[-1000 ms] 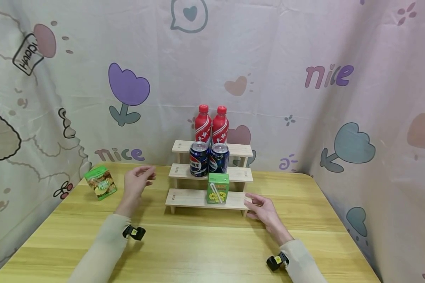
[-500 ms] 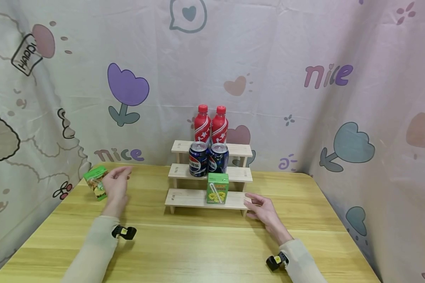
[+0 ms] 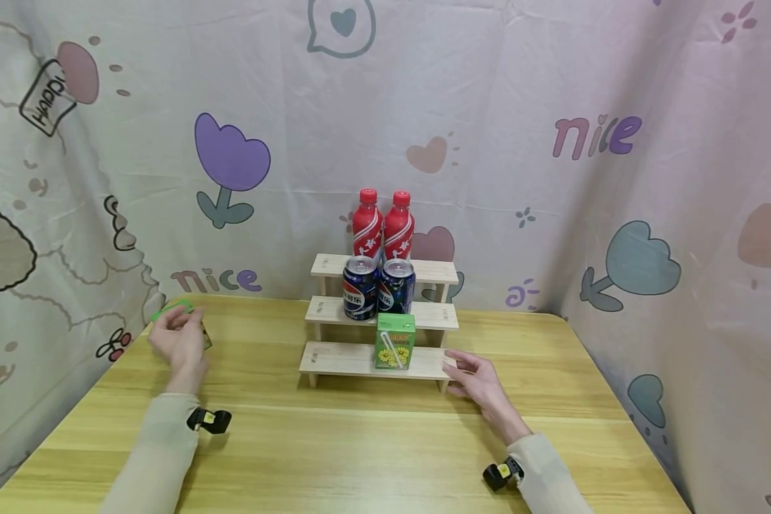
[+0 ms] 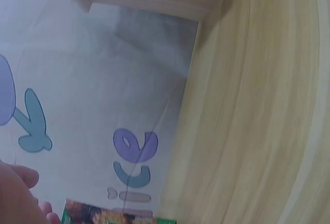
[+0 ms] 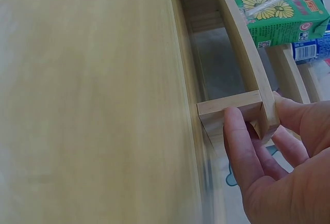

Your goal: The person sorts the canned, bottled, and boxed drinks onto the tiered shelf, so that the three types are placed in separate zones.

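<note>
At the table's far left my left hand (image 3: 178,341) is at a green-and-brown pack (image 3: 207,337) and covers most of it. In the left wrist view the pack (image 4: 111,216) shows only its edge, with the fingertips close beside it. I see no firm hold there. My right hand (image 3: 478,385) pinches the right end of the bottom step of a wooden three-step stand (image 3: 340,360). In the right wrist view its thumb lies at the board's end and its fingers touch the leg below. A green drink carton (image 3: 395,343) with a straw stands on that bottom step.
Two dark blue cola cans (image 3: 360,289) stand side by side on the middle step. Two red bottles (image 3: 368,225) are on the top step. The wooden table (image 3: 360,450) meets a patterned curtain (image 3: 488,107) at the back and sides.
My left hand has travelled left across the table from beside the stand to the pack, which it now largely hides. The right hand stays at the stand's end.
</note>
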`<state>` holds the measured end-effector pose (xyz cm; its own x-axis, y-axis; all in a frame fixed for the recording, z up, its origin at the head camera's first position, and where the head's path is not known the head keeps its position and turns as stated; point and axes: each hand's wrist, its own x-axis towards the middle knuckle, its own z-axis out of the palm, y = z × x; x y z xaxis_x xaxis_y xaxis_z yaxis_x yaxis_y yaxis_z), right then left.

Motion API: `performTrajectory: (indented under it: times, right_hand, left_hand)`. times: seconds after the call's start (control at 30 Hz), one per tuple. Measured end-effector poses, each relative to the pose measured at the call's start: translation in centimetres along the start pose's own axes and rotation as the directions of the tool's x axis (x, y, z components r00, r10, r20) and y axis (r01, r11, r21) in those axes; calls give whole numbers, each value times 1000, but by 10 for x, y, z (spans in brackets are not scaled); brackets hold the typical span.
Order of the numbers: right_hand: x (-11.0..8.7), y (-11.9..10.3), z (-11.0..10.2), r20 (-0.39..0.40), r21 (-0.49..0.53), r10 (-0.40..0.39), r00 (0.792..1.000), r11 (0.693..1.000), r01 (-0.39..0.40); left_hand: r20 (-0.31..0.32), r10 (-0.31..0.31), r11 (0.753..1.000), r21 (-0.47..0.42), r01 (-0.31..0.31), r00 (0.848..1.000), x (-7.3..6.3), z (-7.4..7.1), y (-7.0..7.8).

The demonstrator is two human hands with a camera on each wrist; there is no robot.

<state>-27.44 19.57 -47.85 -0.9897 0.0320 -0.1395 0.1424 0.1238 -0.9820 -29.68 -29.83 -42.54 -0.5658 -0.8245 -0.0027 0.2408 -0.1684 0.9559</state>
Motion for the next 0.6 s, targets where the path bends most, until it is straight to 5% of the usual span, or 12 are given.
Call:
performTrajectory:
  times: [0.3,0.6]
  right_hand:
    - [-1,0,0,4,-7,-5,1000,1000,5]
    - [2,1,0,5,-12,4,1000,1000,-4]
  left_hand:
    - [-90,8,999,-47,-12,996,10,-15,1]
    - [-33,-96,985,143,100,995,26,-26,4]
